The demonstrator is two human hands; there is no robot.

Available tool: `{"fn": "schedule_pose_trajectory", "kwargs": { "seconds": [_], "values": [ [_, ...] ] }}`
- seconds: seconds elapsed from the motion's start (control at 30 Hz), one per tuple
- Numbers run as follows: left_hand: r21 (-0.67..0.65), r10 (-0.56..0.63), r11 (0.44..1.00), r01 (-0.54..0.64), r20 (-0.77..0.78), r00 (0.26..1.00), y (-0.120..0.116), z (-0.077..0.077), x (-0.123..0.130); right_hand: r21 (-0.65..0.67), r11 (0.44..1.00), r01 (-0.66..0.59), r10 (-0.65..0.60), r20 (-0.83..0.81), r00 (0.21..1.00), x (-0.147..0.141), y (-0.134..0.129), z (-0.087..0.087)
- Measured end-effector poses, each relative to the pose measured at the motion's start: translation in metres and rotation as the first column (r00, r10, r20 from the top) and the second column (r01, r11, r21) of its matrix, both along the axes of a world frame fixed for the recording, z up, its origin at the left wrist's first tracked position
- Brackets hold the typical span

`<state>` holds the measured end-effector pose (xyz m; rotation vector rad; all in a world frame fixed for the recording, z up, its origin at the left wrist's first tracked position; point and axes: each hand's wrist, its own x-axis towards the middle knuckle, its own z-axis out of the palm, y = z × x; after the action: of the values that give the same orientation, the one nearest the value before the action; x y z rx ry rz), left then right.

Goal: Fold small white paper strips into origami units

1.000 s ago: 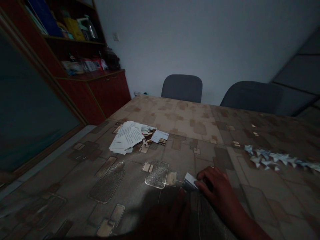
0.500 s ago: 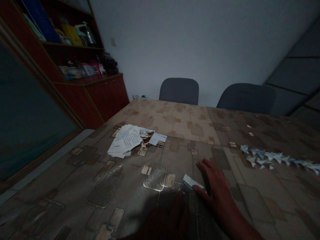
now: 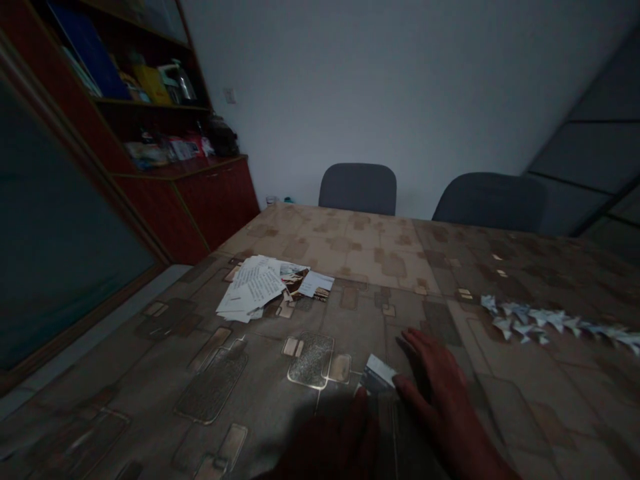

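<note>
A small folded piece of paper (image 3: pixel 379 373), white along its far strip and greyish below, lies on the table between my hands. My left hand (image 3: pixel 335 437) is dark in shadow at the near side, its index finger stretched out to the paper's near left edge. On the right, my right hand (image 3: pixel 440 390) is open, fingers stretched forward and apart from the thumb. The thumb tip is at the paper's right edge. Part of the paper's near side is hidden by my left fingers.
A patterned cloth covers the table (image 3: pixel 270 360). Loose printed paper sheets (image 3: pixel 253 290) lie at the left, and a row of folded paper pieces (image 3: pixel 555 320) at the right. Two grey chairs (image 3: pixel 357 189) stand behind; a red cabinet (image 3: pixel 215 207) is at the left.
My right thumb has slid off the paper's top to its right edge, so more of its grey face shows. The view has tipped slightly upward.
</note>
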<state>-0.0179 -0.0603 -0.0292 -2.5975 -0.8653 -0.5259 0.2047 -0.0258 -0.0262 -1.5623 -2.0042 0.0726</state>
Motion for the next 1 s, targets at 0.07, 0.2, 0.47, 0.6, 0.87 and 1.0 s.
{"fn": "schedule_pose_trajectory", "kwargs": {
  "seconds": [0.07, 0.2, 0.47, 0.6, 0.87, 1.0],
  "values": [
    [0.026, 0.009, 1.000, -0.010, 0.030, 1.000, 0.000, -0.004, 0.002, -0.009, 1.000, -0.004, 0.004, 0.037, 0.999, -0.009, 0.001, -0.002],
    [-0.026, -0.018, 1.000, 0.016, -0.054, 0.998, 0.000, 0.003, -0.001, -0.059, 0.998, -0.039, 0.045, 0.106, 0.993, -0.016, 0.004, -0.007],
    [-0.221, -0.076, 0.974, 0.052, -0.101, 0.992, 0.004, 0.016, -0.015, -0.010, 1.000, -0.027, 0.027, 0.021, 0.999, 0.008, 0.000, -0.008],
    [-0.257, -0.089, 0.965, 0.055, -0.123, 0.988, 0.006, 0.020, -0.024, -0.009, 1.000, -0.022, 0.022, -0.004, 1.000, 0.010, -0.001, -0.007],
    [-0.339, -0.107, 0.938, 0.075, -0.078, 0.991, 0.022, 0.039, 0.004, -0.014, 1.000, -0.007, 0.007, -0.034, 0.999, 0.009, 0.003, -0.005],
    [-0.371, -0.122, 0.926, 0.065, -0.133, 0.984, 0.023, 0.033, 0.011, -0.043, 0.999, -0.014, 0.012, -0.051, 0.999, 0.010, 0.003, -0.003]
  ]
}}
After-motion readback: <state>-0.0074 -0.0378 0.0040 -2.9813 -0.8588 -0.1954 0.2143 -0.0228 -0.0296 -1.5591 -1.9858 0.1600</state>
